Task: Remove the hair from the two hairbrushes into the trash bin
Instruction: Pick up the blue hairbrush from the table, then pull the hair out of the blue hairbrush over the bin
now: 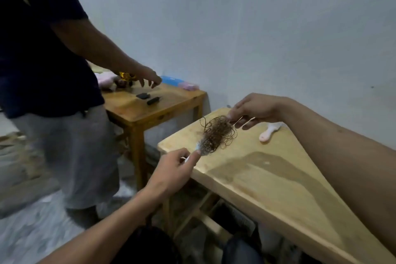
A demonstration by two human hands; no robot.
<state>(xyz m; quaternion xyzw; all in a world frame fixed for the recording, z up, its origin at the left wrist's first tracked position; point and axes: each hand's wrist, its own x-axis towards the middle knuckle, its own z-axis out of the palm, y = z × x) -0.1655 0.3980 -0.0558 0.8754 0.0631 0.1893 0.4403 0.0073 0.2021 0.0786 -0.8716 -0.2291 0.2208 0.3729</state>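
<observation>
My left hand [171, 169] is nearest to me, low in the middle of the view, its fingers pinched on the handle of a small pale plastic hairbrush [202, 149] that points away toward one o'clock. The brush hangs over the near corner of the light wooden surface [267, 178], and a curly brown tangle of hair [217, 134] covers its bristles. Farther along, at about one o'clock from the brush, my right hand [255, 109] has its fingertips closed on the far end of that tangle, with a few pale strands running under the fingers. Just beyond, at three o'clock from my right hand, a second hairbrush, white with a pink handle [269, 133], lies flat on the surface. Well apart, at ten o'clock, a darker wooden side table [171, 105] carries small black objects, and another person in a dark shirt and grey trousers [42, 70] stands beside it, one hand spread above its top.
</observation>
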